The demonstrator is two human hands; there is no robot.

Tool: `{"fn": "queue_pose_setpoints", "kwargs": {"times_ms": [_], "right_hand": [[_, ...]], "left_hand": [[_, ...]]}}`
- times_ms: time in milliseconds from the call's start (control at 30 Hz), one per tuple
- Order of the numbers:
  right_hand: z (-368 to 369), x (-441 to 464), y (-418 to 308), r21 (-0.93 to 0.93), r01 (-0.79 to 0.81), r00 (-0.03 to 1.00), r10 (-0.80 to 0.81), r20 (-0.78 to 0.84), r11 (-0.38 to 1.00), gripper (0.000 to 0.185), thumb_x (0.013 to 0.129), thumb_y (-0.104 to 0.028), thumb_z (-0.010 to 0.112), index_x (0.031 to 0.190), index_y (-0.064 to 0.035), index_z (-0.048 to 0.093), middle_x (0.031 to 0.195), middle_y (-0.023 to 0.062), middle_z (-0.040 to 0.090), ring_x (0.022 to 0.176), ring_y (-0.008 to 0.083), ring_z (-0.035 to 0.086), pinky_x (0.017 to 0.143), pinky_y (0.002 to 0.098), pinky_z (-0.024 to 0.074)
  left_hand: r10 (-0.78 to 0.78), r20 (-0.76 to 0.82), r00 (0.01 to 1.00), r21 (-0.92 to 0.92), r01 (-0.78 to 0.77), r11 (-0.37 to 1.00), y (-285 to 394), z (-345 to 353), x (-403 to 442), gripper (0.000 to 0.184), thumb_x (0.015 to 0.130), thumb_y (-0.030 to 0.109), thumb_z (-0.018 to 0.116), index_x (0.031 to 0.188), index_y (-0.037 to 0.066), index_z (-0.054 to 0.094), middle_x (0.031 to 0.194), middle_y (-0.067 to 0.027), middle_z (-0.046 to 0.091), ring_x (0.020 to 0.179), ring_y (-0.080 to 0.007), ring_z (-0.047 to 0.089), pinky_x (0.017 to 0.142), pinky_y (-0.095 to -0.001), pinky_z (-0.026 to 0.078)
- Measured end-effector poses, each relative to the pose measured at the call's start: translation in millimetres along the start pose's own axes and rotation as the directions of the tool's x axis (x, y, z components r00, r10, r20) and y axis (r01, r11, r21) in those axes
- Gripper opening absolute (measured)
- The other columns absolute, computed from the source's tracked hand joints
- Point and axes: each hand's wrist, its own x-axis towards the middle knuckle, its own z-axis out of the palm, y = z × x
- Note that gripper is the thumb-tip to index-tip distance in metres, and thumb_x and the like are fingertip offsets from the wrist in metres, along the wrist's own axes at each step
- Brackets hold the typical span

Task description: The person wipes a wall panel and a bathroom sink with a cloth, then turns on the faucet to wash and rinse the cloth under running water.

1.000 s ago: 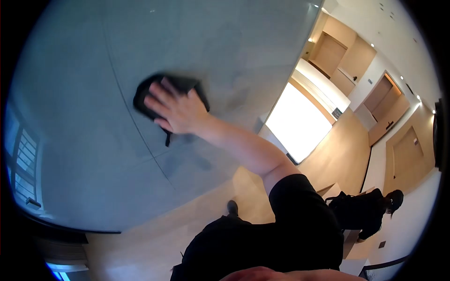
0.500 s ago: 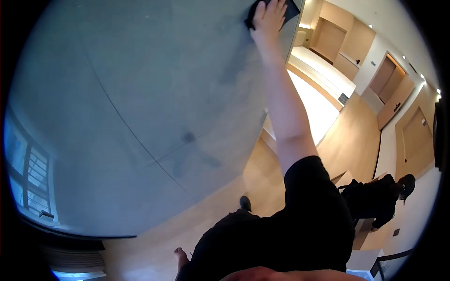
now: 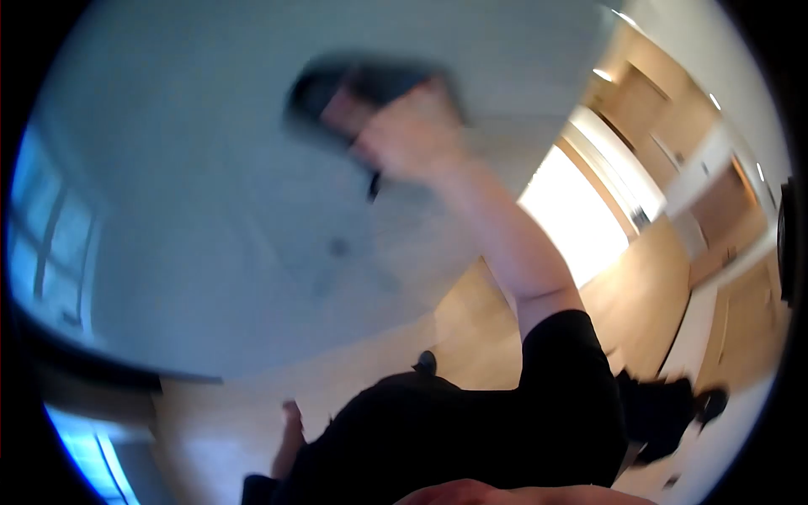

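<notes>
Blurred by motion, my right hand [image 3: 412, 135] is on a black cloth [image 3: 320, 93] against a large grey-blue wall panel [image 3: 185, 168]. The cloth spreads out on both sides of the hand, and a short dark end hangs below it. The separate fingers are hard to make out. Low at the left, my left hand [image 3: 291, 414] hangs beside my dark clothing, away from the panel; its fingers are too small and blurred to read.
A person in dark clothes and a cap [image 3: 661, 412] is at the lower right. A bright white panel [image 3: 572, 219] and wooden doors lie beyond the wall's edge. Window shapes [image 3: 63, 227] show at the left. My shoe [image 3: 427, 364] is on the pale floor [image 3: 362, 362].
From the panel's upper right edge, my right hand has moved left and down with the cloth. My left hand has shifted left and up in view. The camera view has tilted.
</notes>
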Motion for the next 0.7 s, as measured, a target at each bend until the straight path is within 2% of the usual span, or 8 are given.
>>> {"fn": "queue_pose_setpoints", "kwargs": {"times_ms": [67, 100, 233, 333, 467, 500, 600, 700], "right_hand": [[10, 34, 33, 0.083, -0.295, 0.592, 0.250, -0.766, 0.952, 0.027, 0.084, -0.033, 0.064, 0.103, -0.0146, 0.068, 0.078, 0.0114, 0.069, 0.073, 0.0304, 0.067, 0.077, 0.0537, 0.0459], [4, 57, 63, 0.128, -0.197, 0.435, 0.204, -0.877, 0.972, 0.026, 0.083, -0.029, 0.063, 0.103, -0.0125, 0.067, 0.091, 0.0124, 0.070, 0.087, 0.0317, 0.066, 0.081, 0.0521, 0.0455], [-57, 109, 51, 0.257, -0.366, 0.282, 0.369, -0.885, 0.895, 0.054, 0.101, -0.029, 0.045, 0.153, -0.0132, 0.036, 0.160, 0.0141, 0.030, 0.147, 0.0395, 0.025, 0.115, 0.0605, 0.0233], [-73, 139, -21, 0.206, -0.374, 0.276, 0.321, -0.906, 0.904, 0.055, 0.098, -0.026, 0.051, 0.150, -0.0113, 0.040, 0.158, 0.0160, 0.033, 0.146, 0.0393, 0.027, 0.113, 0.0606, 0.0276], [-80, 115, -169, 0.290, 0.158, 0.867, 0.008, -0.499, 0.944, 0.026, 0.087, -0.024, 0.058, 0.107, -0.0122, 0.068, 0.111, 0.0125, 0.067, 0.106, 0.0307, 0.061, 0.087, 0.0506, 0.0445], [-28, 139, -211, 0.015, 0.354, 0.446, -0.154, -0.882, 0.935, 0.043, 0.086, -0.029, 0.063, 0.126, -0.0126, 0.062, 0.120, 0.0119, 0.061, 0.116, 0.0303, 0.054, 0.091, 0.0543, 0.0450], [67, 124, -347, -0.246, 0.478, 0.536, -0.501, -0.679, 0.844, 0.057, 0.090, -0.019, 0.046, 0.146, -0.0112, 0.045, 0.153, 0.0092, 0.042, 0.138, 0.0251, 0.042, 0.108, 0.0467, 0.0389], [209, 80, -442, 0.405, 0.763, 0.647, -0.578, -0.498, 0.504, 0.048, 0.088, -0.012, 0.051, 0.135, -0.0005, 0.054, 0.139, 0.0130, 0.055, 0.133, 0.0248, 0.048, 0.112, 0.0372, 0.0365]], "left_hand": [[0.112, -0.200, 0.973, -0.107, -0.135, 0.985, 3, 3, -3, 0.054, 0.099, 0.042, 0.053, 0.139, 0.005, 0.050, 0.130, -0.0205, 0.061, 0.120, -0.0372, 0.058, 0.101, -0.0464, 0.046], [-0.379, -0.089, 0.921, -0.444, 0.304, 0.843, 19, 8, -17, 0.054, 0.098, 0.041, 0.054, 0.136, 0.004, 0.053, 0.127, -0.0226, 0.062, 0.119, -0.0379, 0.059, 0.100, -0.0460, 0.046], [-0.397, -0.170, 0.902, -0.417, 0.299, 0.858, 10, 19, -33, 0.044, 0.088, 0.029, 0.058, 0.122, 0.000, 0.065, 0.119, -0.0264, 0.065, 0.115, -0.0391, 0.061, 0.098, -0.0429, 0.049], [-0.513, -0.102, 0.852, -0.425, 0.429, 0.797, -18, 39, -65, 0.043, 0.087, 0.027, 0.059, 0.119, -0.001, 0.067, 0.117, -0.0266, 0.066, 0.113, -0.0382, 0.063, 0.097, -0.0421, 0.049], [-0.665, 0.035, 0.746, -0.483, 0.595, 0.643, -66, 67, -125, 0.044, 0.088, 0.026, 0.058, 0.121, -0.002, 0.064, 0.118, -0.0261, 0.066, 0.114, -0.0360, 0.063, 0.097, -0.0419, 0.049], [-0.708, 0.069, 0.702, -0.442, 0.658, 0.610, -78, 70, -139, 0.045, 0.088, 0.026, 0.057, 0.122, -0.002, 0.064, 0.119, -0.0261, 0.066, 0.116, -0.0357, 0.062, 0.099, -0.0419, 0.048], [-0.756, 0.082, 0.649, -0.400, 0.717, 0.572, -119, 94, -177, 0.042, 0.089, 0.027, 0.055, 0.118, -0.002, 0.065, 0.107, -0.0229, 0.070, 0.099, -0.0341, 0.068, 0.087, -0.0434, 0.054], [-0.854, 0.218, 0.472, -0.629, 0.737, 0.246, -138, 95, -209, 0.031, 0.090, 0.024, 0.054, 0.109, 0.002, 0.064, 0.071, -0.0095, 0.059, 0.053, -0.0212, 0.055, 0.047, -0.0367, 0.046]]}}
